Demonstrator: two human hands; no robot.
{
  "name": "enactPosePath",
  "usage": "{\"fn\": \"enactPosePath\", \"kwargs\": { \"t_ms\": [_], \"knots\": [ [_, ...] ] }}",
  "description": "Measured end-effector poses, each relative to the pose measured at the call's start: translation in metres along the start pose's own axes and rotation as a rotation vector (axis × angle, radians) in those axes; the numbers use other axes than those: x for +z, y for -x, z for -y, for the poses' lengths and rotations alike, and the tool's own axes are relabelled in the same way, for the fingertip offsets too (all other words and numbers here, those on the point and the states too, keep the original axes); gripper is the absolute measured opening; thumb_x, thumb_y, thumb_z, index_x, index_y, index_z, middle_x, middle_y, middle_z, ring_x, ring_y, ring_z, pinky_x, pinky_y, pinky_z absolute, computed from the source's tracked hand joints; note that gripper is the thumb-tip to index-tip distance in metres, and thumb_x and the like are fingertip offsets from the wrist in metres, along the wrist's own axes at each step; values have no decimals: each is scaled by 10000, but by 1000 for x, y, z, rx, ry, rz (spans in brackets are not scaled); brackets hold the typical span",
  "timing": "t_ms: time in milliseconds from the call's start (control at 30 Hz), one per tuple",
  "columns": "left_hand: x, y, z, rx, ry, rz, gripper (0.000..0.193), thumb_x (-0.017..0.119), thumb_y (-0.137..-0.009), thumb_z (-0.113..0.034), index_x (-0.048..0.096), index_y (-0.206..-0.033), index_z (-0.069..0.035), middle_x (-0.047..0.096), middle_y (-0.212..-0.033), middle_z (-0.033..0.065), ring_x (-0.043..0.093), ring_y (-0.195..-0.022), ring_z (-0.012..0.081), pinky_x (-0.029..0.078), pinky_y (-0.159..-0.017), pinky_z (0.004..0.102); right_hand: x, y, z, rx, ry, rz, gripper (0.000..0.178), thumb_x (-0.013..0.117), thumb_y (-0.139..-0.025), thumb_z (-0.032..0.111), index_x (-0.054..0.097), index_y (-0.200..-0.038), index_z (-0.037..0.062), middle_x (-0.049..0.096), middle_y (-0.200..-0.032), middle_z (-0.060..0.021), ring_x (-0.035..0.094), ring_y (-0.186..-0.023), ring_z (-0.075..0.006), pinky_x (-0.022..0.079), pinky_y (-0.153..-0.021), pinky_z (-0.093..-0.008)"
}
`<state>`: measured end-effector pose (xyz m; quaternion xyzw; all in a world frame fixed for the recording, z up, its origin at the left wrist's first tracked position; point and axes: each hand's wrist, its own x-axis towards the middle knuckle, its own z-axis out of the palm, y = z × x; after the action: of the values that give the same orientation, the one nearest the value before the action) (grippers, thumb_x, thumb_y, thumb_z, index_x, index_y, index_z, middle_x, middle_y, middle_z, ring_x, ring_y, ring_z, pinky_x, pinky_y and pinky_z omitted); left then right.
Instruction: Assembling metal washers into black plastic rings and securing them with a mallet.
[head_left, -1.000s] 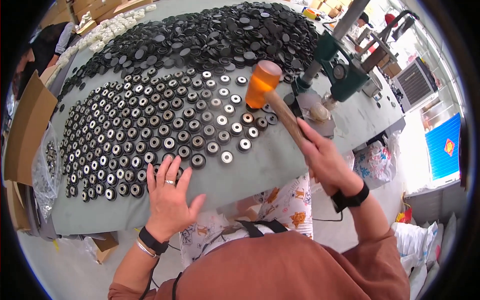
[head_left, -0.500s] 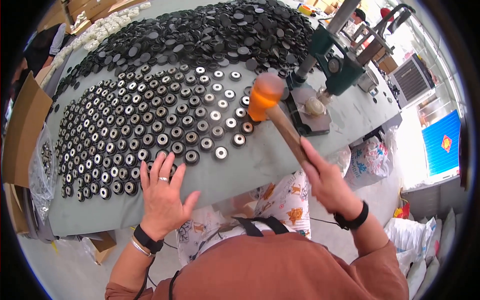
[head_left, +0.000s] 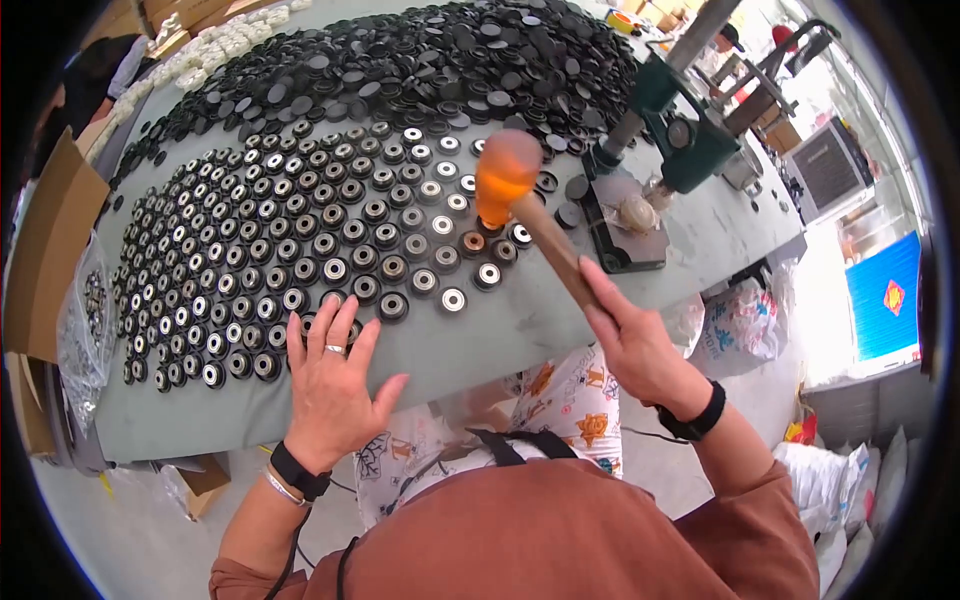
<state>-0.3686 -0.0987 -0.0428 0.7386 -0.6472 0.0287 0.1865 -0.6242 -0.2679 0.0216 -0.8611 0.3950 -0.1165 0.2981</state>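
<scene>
My right hand (head_left: 640, 345) is wrapped round the wooden handle of a mallet (head_left: 510, 175) with an orange, translucent head. The mallet head is smeared by motion over the right side of a wide spread of black round parts with metal bearing rings (head_left: 335, 270). Whether it touches a part cannot be made out. My left hand (head_left: 335, 390) lies with fingers spread at the front edge of these parts, its fingertips over one or two of them. Behind them rises a large heap of black discs (head_left: 420, 65).
A green hand press (head_left: 670, 130) stands on the table's right side. At the left are a cardboard box (head_left: 55, 245) and a clear plastic bag (head_left: 85, 335). White parts (head_left: 205, 55) line the far left edge. Full bags (head_left: 745, 320) sit below the table's right side.
The mallet and my right hand have shifted a little to the left. My left hand stays spread in nearly the same place, and the view has moved slightly.
</scene>
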Motion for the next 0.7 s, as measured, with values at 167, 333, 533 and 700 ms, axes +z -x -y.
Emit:
{"fn": "enactPosePath", "kwargs": {
  "t_ms": [167,333,533,700],
  "knots": [
    [2,-1,2,-6,15,-8,546,676,-700,-327,552,-1129,-14,418,-1303,179,319,-1263,346,167,-1059,541,-22,-8,13,138,-65,98,472,474,-917,135,363,-1375,114,578,-774,-192,538,-652,-292,463,-678,-329],
    [2,7,6,-27,-9,-15,548,675,-700,-325,542,-1133,-18,417,-1297,176,318,-1263,344,167,-1059,540,-37,29,50,216,-187,-46,481,446,-907,57,369,-1381,87,562,-801,-82,499,-620,-119,455,-649,-258],
    [2,1,2,8,0,-17,546,678,-702,-323,536,-1136,-24,415,-1299,167,316,-1264,339,167,-1063,536,-4,51,10,121,-77,1,476,501,-906,93,382,-1367,95,587,-1050,-257,602,-945,-316,444,-854,-328],
    [5,4,6,-11,-11,-27,544,672,-708,-325,535,-1139,-23,417,-1299,166,319,-1264,334,166,-1065,533,-32,41,31,325,-177,73,465,476,-912,81,383,-1367,74,600,-807,-125,563,-648,-170,474,-645,-283]
  ]
}}
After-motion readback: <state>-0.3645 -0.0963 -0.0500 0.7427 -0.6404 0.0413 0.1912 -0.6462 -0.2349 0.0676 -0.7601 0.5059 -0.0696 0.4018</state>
